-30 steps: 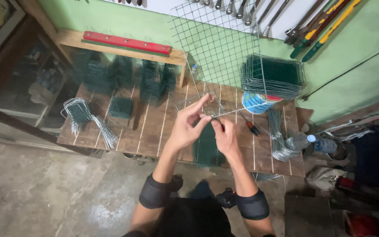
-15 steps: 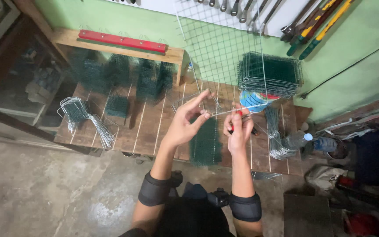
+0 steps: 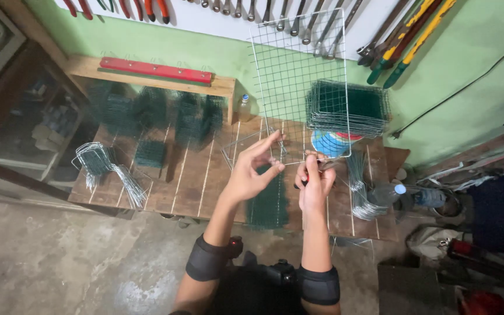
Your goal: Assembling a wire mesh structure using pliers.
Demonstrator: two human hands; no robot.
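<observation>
1. A white wire mesh panel (image 3: 298, 81) stands upright over the wooden workbench (image 3: 193, 181), its top edge up among the hand tools hanging on the wall and its bottom edge level with the two hands.
2. The left hand (image 3: 251, 169) is at the panel's lower left corner. Thumb and forefinger are pinched on the bottom wire while the other fingers fan open and upward, so the panel rises above and to the right of this grip.
3. The right hand (image 3: 315, 182) is clenched around a small red-handled tool (image 3: 304, 182) (mostly hidden in the fist, so its kind cannot be told). It sits just under the panel's bottom edge, near the middle of that edge, and the tool's tip seems to meet the wire there.
4. The two hands are close together but apart, with the panel's bottom wire running between them.
5. Behind the panel, a stack of dark green mesh pieces (image 3: 348, 108) rests on a blue round container (image 3: 328, 143).
6. A flat green mesh piece (image 3: 268, 204) lies on the bench below the hands.
7. A bundle of bent wires (image 3: 361, 189) lies to the right of the right hand, beside a clear plastic bottle (image 3: 386, 195).
8. More green mesh pieces and a second loose wire bundle (image 3: 106, 169) lie on the bench's left part.
</observation>
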